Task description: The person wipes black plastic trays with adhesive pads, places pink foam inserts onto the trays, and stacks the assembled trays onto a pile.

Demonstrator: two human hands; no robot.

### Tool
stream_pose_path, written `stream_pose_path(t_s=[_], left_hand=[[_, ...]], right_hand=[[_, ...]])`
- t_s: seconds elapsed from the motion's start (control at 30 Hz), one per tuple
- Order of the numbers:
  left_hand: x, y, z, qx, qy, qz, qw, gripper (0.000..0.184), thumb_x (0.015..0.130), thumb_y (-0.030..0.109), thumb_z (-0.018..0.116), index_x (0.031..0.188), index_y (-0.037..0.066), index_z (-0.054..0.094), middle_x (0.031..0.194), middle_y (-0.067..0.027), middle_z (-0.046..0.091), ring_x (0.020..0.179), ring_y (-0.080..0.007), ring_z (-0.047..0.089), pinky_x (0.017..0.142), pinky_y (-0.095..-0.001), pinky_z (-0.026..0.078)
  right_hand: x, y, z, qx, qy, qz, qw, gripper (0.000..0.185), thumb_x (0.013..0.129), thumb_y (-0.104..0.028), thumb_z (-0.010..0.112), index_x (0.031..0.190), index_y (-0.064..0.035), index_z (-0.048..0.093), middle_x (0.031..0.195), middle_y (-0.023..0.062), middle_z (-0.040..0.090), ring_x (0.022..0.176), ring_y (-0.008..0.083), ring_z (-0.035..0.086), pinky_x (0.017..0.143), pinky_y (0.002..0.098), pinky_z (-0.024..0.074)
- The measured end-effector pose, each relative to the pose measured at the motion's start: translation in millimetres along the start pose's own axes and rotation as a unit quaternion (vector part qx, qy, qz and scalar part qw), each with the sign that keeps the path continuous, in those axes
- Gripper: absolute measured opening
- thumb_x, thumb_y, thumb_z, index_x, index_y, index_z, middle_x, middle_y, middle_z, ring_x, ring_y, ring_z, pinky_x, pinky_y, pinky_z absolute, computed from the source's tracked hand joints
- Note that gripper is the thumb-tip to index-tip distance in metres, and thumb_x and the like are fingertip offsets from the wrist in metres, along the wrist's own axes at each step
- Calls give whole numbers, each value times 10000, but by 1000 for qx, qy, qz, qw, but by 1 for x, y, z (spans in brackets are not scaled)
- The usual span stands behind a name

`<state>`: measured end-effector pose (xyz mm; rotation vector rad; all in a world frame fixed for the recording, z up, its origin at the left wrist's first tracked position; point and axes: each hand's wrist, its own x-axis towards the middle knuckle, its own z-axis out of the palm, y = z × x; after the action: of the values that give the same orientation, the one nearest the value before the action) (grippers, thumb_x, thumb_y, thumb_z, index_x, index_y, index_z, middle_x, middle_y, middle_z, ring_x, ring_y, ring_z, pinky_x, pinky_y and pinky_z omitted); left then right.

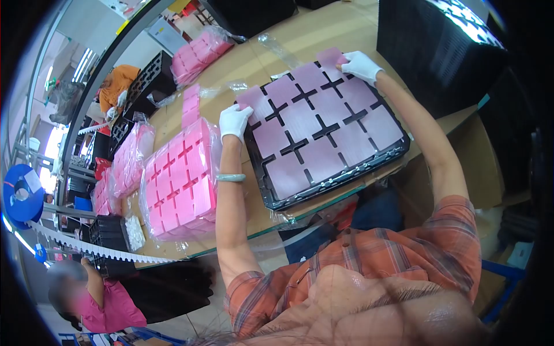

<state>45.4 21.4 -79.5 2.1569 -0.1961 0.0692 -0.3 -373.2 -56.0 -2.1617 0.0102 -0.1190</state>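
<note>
A thin pink sheet with cross-shaped cut-outs [300,118] lies over a black plastic tray [340,174], whose dark parts show through the slots. My left hand [234,122], in a white glove, pinches the sheet's far left corner beside the tray rim. At the far right corner, my right hand [362,67], also gloved, has its fingers closed on the sheet's edge, which lifts a little there. Close to my left forearm stands a thick stack of brighter pink sheets [180,176] in clear plastic wrap.
Tall stacked black trays [430,57] stand at the right, near an open cardboard box [470,155]. More wrapped pink stacks [133,151] line the table's left side. A person in orange [118,86] is beyond the table; another in pink [112,305] is at lower left.
</note>
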Motion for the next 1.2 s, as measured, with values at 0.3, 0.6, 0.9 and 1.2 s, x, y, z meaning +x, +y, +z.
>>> stream_pose_path(t_s=[0.3,0.6,0.9,1.2], left_hand=[[-6,25,0,151,4,-5,989,277,674,234,679,861,30,686,798,-159,680,752,-296,664,712,-371,508],[-10,34,8,283,116,37,951,427,686,175,687,1073,12,609,977,-179,651,866,-337,638,780,-390,506],[-46,50,8,448,73,297,840,299,881,328,539,1095,154,656,1262,-35,586,1168,-315,509,1017,-554,315],[-45,39,14,538,-41,163,826,519,966,469,314,1357,176,488,1449,-39,420,1336,-303,346,1070,-661,124]], right_hand=[[5,0,11,-173,75,14,982,356,738,-173,665,1048,-1,629,973,210,667,880,340,654,791,390,499],[-3,-18,8,-313,127,41,940,244,735,-82,589,964,-5,621,923,181,675,858,354,649,762,426,504],[-40,-38,19,-439,31,-207,874,379,891,-410,532,949,-60,666,1011,123,638,1079,328,537,879,444,432],[-43,-13,25,-462,80,-174,866,513,959,-444,385,1194,-52,618,1223,127,585,1239,327,443,1016,443,339]])
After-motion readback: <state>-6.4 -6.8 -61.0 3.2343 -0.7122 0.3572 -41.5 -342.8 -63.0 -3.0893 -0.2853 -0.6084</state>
